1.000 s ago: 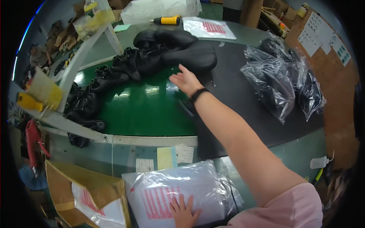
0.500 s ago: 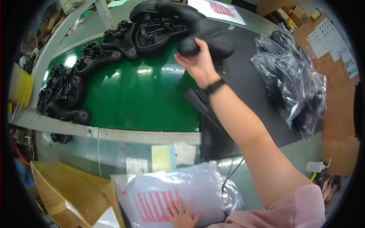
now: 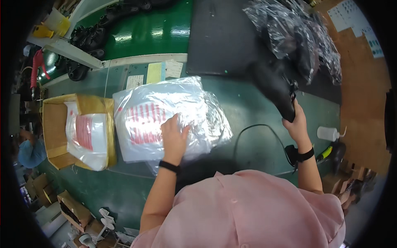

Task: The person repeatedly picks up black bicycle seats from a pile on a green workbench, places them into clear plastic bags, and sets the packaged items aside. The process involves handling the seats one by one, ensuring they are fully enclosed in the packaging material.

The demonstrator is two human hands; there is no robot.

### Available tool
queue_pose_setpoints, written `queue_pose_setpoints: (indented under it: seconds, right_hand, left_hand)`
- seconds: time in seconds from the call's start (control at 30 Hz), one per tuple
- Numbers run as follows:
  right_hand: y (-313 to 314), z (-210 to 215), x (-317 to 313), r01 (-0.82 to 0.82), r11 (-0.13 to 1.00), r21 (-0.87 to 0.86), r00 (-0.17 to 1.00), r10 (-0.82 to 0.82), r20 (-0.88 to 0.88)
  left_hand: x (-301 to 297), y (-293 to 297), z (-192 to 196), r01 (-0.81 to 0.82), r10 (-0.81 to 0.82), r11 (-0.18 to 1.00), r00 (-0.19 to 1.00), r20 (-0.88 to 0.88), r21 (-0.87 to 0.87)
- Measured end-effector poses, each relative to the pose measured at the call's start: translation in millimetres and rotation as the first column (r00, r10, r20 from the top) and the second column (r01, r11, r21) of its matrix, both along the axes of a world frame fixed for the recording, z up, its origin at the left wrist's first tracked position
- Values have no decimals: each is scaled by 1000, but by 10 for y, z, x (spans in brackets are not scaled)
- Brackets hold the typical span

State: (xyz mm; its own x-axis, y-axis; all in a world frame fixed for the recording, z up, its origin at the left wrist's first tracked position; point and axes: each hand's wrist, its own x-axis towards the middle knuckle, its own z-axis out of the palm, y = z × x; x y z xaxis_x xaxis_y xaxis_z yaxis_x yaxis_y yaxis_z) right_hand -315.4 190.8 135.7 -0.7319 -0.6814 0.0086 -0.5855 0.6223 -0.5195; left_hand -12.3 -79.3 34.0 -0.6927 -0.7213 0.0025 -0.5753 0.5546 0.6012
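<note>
Black saddle (image 3: 271,84), one, partly blurred, narrow end in the right hand (image 3: 298,123), fingers closed round it, over the tabletop (image 3: 248,113) by a black mat (image 3: 223,37); left hand (image 3: 174,138), fingers loosely spread, resting on clear plastic bags (image 3: 136,98) with red print; open cardboard box (image 3: 110,132), one, just left of the bags

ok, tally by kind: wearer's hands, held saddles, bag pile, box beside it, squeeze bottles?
Hands: 2 (left hand, right hand)
Black saddle, in right hand: 1
Bag pile, under left hand: 1
Cardboard box, beside pile: 1
Squeeze bottle: 1
Total: 6
</note>
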Motion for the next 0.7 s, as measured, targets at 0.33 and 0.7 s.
queue_pose_setpoints:
  seconds: [0.33,0.7]
  right_hand:
    - [1022,-770,939,65,953,294,942,-156,296]
    - [612,-859,1233,567,814,-127,31,132,991]
  left_hand:
    - [-368,32,-586,-4,2,997,1000,-30,-81]
    - [-51,-8,-252,-201,262,951,927,-269,234]
